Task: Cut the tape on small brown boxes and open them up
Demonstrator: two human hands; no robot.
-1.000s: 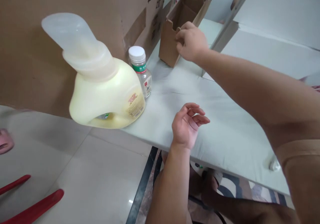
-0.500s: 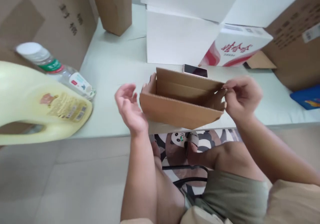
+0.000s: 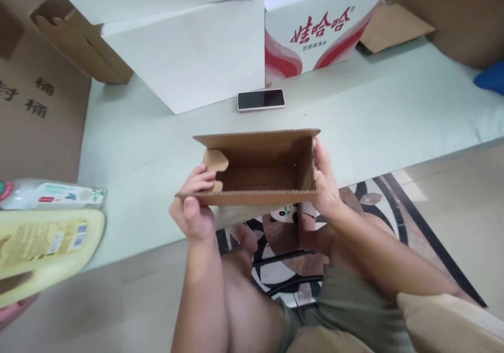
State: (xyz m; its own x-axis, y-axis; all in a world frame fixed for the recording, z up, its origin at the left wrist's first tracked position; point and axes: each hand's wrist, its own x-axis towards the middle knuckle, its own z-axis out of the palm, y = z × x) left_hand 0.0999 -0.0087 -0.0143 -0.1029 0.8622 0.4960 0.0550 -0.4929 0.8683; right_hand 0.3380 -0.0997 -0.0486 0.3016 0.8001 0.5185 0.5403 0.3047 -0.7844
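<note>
1 open carton (image 3: 260, 151) over the front edge of the table (image 3: 394, 122), base hidden so can't tell if it touches; L hand (image 3: 192, 211) clamped on its L end, vs. empty beside it 0.5 s ago; R hand (image 3: 325, 185) gripping its R end. 1 phone (image 3: 261, 100) behind, farther from that edge; 1 bottle (image 3: 65, 194) & 1 yellow jug (image 3: 51, 242) nr front edge, L; 1 other carton (image 3: 81, 45) far L.

"娃哈哈", "饮用纯净水" on wht ctn (image 3: 315, 30), "桶" x2 on brn box (image 3: 43, 132)
</note>
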